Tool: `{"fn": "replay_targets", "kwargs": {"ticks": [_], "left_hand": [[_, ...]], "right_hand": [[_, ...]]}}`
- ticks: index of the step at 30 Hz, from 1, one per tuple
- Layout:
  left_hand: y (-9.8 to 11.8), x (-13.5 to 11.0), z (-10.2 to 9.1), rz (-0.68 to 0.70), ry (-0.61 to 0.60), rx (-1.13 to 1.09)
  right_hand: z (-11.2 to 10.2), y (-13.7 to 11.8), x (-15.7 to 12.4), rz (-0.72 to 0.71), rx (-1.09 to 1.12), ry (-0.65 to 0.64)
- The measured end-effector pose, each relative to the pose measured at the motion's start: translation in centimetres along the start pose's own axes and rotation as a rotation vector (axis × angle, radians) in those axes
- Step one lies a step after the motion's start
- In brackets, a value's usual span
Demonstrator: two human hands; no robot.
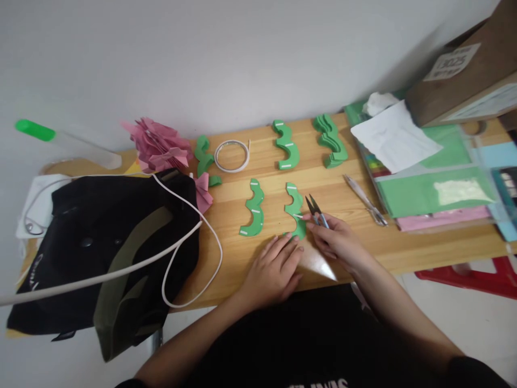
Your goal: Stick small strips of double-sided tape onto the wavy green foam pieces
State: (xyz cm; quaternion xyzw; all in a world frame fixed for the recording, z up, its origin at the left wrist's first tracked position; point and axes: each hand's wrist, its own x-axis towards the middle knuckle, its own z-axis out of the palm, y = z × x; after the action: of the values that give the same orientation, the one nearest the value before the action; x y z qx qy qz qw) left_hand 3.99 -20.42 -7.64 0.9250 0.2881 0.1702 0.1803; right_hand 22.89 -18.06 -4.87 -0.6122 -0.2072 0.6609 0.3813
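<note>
My right hand [336, 240] is closed around a small pair of thread snips [317, 212], its dark blades pointing up and left. Under the thumb and fingertips, a short white strip [298, 216] lies across a wavy green paper cutout [294, 202]. My left hand [275, 268] lies with fingers stretched out, fingertips touching the cutout's lower end. Another wavy green cutout [254, 210] with several white strips on it sits to the left. Beyond are a green stack with white strips [287, 146], a thicker green stack [332, 143] and a roll of white tape [217, 160].
A black bag [100, 226] and a white cable [210, 228] cover the left side, near pink folded paper [159, 145]. To the right lie a pen [363, 198], green paper packs [436, 191], a white sheet [396, 136] and a cardboard box [472, 70]. A wall stands behind the table [218, 264].
</note>
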Motion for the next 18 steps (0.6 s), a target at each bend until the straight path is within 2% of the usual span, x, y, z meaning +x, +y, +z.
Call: {"fn": "replay_targets", "kwargs": {"ticks": [18], "left_hand": [[-0.03, -0.05, 0.09, 0.012, 0.039, 0.060]], "right_hand": [[-0.50, 0.11, 0.28, 0.020, -0.028, -0.028]]}}
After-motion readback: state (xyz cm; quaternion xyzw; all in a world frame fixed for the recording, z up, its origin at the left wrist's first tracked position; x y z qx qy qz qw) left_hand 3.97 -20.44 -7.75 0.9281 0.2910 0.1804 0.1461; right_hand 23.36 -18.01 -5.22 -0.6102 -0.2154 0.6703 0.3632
